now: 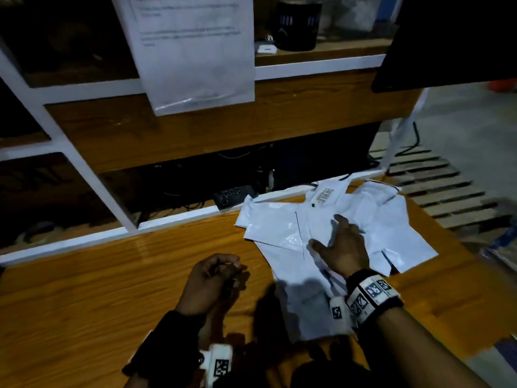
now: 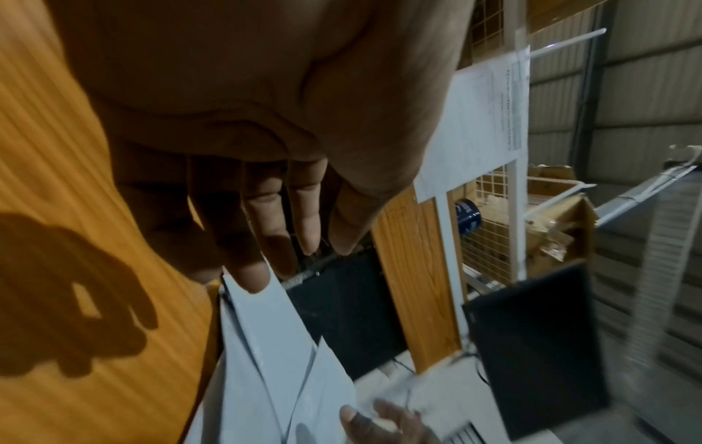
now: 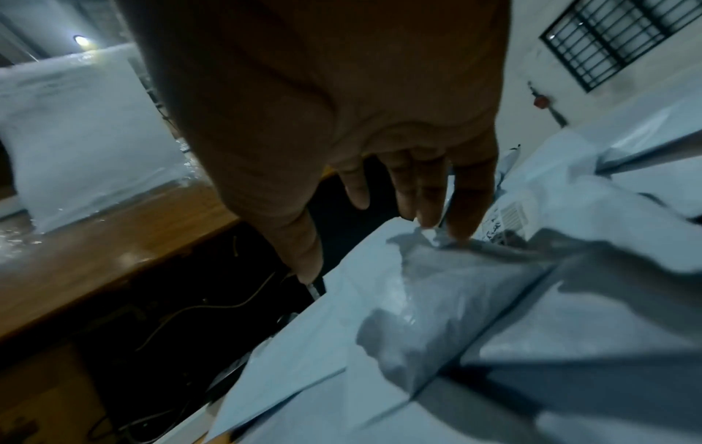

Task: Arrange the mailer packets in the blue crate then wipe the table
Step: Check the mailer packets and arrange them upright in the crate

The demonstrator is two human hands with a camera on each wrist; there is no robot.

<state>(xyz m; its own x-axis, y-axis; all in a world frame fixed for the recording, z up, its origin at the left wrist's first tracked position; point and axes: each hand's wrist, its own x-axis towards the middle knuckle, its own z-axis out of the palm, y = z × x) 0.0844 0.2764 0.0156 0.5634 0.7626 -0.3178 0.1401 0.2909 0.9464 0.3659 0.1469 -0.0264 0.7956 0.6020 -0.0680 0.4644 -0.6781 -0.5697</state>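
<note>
Now the right hand [image 1: 342, 246] lies flat with spread fingers on the white plastic mailer packets [image 1: 282, 228] overlapping on the orange wooden table [image 1: 98, 278]; the left hand [image 1: 212, 278] hangs loosely curled, holding nothing.

No text is legible. The white laminated paper notice [image 1: 193, 49] hanging on the shelf frame carries blurred printed lines; the printed label on one white plastic mailer packet [image 1: 324, 195] is unreadable.

Left hand [image 2: 235, 126] – fingers loosely extended, holding nothing, above wooden table [image 2: 49, 150] | white mailer packets [image 2: 266, 345] at 6 o'clock, overlapping | right hand [image 2: 383, 423] at 5 o'clock – fingertips on packets | printed sheet [image 2: 478, 120] at 2 o'clock | black panel [image 2: 531, 345] at 4 o'clock
</note>
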